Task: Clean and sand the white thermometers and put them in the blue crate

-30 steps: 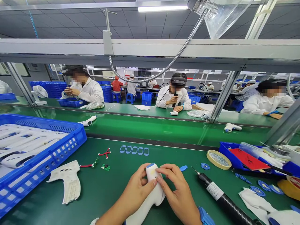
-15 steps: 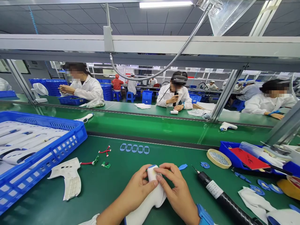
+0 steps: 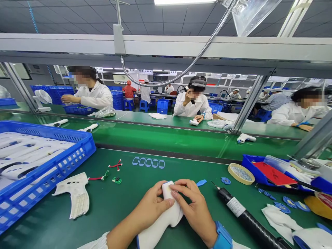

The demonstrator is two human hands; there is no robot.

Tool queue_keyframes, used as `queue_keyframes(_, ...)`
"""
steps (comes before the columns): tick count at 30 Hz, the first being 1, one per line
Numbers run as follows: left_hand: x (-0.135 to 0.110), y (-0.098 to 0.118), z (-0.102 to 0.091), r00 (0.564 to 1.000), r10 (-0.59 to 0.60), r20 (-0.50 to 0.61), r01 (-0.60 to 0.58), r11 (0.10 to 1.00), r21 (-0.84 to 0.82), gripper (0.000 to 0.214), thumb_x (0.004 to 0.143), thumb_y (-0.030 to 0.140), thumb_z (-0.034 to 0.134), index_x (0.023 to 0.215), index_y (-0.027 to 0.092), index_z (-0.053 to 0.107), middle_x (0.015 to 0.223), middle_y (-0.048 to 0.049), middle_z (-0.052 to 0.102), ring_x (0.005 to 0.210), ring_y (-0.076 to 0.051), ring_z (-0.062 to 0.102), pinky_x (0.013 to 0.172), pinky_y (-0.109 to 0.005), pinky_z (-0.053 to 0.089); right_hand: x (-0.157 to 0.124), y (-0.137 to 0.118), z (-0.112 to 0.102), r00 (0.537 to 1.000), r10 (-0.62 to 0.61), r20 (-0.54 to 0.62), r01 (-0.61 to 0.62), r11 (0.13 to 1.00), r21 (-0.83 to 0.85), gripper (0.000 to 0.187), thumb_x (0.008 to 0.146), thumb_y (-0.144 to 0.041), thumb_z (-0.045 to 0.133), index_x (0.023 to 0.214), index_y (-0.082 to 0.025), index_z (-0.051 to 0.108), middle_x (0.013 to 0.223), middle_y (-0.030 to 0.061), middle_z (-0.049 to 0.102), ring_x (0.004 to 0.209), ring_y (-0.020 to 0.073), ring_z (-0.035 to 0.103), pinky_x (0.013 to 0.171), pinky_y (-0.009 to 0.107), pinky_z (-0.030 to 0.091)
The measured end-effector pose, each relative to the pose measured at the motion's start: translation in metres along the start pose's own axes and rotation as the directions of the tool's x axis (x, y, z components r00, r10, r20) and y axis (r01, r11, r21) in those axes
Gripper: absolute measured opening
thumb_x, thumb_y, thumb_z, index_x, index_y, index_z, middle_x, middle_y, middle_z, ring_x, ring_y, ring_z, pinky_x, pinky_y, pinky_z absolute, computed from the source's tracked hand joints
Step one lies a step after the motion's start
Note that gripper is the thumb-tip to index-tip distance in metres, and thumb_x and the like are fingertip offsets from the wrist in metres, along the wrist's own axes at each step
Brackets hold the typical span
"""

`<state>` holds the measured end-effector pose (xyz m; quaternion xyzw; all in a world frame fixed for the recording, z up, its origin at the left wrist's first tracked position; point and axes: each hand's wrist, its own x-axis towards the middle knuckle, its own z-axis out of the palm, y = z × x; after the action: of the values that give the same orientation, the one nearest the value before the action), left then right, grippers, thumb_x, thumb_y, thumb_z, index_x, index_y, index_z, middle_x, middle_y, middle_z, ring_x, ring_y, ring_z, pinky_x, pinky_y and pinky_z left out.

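Observation:
Both my hands are closed around a white gun-shaped thermometer housing [image 3: 157, 229] with blue edging, its narrow end pointing away from me. My left hand [image 3: 151, 204] grips its left side, the thumb lying across the top. On the right side, my right hand [image 3: 193, 205] presses its fingertips on the upper face near the far end. Just beyond the right hand lies a blue flat-bladed piece [image 3: 201, 182]. A black electric screwdriver [image 3: 243, 214] with a white label rests to the right. An open white housing half [image 3: 75, 193] lies to the left, wired to a small green circuit board [image 3: 105, 175].
A blue basket [image 3: 85, 145] of white housings stands left. Several blue frames [image 3: 148, 162] lie in a row ahead. At right are a round dish of screws [image 3: 241, 173] and a blue bin [image 3: 249, 162]. A green conveyor [image 3: 160, 136] carries housings; co-workers sit beyond.
My hands keep the same grip on the housing, with the view shifted slightly. Housings on the conveyor have moved left, and another appears behind the basket. The co-worker opposite has raised a hand.

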<state>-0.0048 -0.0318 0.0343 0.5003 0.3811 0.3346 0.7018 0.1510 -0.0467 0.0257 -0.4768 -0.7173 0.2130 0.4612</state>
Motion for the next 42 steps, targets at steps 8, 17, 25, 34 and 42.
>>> queue_keyframes(8, 0.002, -0.003, 0.0, 0.999, 0.037, 0.04, -0.036, 0.999, -0.022, 0.053, 0.067, 0.033, 0.065, 0.109, 0.013, 0.039, 0.1, -0.0087, 0.054, 0.064, -0.009, 0.054, 0.053, -0.02, 0.041, 0.003, 0.001, 0.002, 0.996, -0.079, -0.036, 0.076, 0.995, -0.062, 0.019, 0.084, -0.021, 0.051, 0.093, -0.03, 0.065, 0.091, 0.0025, 0.056, 0.087, 0.0191, 0.047, 0.075, 0.033, 0.042)
queue_keyframes(17, -0.001, 0.002, 0.004, 1.0, 0.021, -0.013, -0.021, 0.999, 0.027, 0.063, 0.062, 0.041, 0.066, 0.11, 0.012, 0.036, 0.097, -0.0094, 0.051, 0.056, -0.008, 0.051, 0.047, -0.02, 0.036, 0.009, -0.002, -0.001, 0.999, -0.029, 0.016, 0.03, 0.998, -0.058, 0.014, 0.083, -0.022, 0.052, 0.086, -0.028, 0.064, 0.083, 0.0018, 0.053, 0.083, 0.0193, 0.047, 0.073, 0.032, 0.041)
queue_keyframes(25, 0.0, -0.001, 0.0, 1.0, -0.003, -0.019, 0.004, 0.997, 0.071, 0.071, 0.063, 0.043, 0.065, 0.116, 0.01, 0.032, 0.108, -0.0139, 0.048, 0.057, -0.005, 0.047, 0.049, -0.019, 0.034, 0.007, -0.001, 0.003, 0.995, -0.094, 0.039, 0.096, 0.994, -0.048, 0.012, 0.085, -0.018, 0.044, 0.082, -0.022, 0.054, 0.081, 0.0017, 0.051, 0.08, 0.0183, 0.046, 0.07, 0.031, 0.039)
queue_keyframes(34, 0.002, -0.002, 0.0, 1.0, 0.012, -0.007, -0.011, 0.995, 0.1, 0.065, 0.066, 0.04, 0.064, 0.116, 0.013, 0.033, 0.106, -0.0115, 0.05, 0.056, -0.005, 0.047, 0.048, -0.019, 0.034, 0.015, -0.011, -0.001, 0.986, -0.157, 0.055, 0.165, 0.961, -0.223, 0.015, 0.087, -0.019, 0.04, 0.08, -0.02, 0.053, 0.078, 0.003, 0.051, 0.075, 0.0182, 0.044, 0.065, 0.031, 0.038)
queue_keyframes(42, 0.001, 0.0, 0.0, 1.0, -0.001, 0.029, -0.001, 0.998, 0.066, 0.064, 0.068, 0.036, 0.064, 0.118, 0.012, 0.032, 0.114, -0.0146, 0.048, 0.058, -0.006, 0.049, 0.049, -0.018, 0.036, 0.014, -0.009, 0.002, 0.996, 0.018, 0.085, -0.023, 0.998, 0.054, 0.019, 0.087, -0.03, 0.037, 0.073, -0.02, 0.046, 0.076, 0.0031, 0.047, 0.074, 0.0188, 0.042, 0.067, 0.031, 0.037)
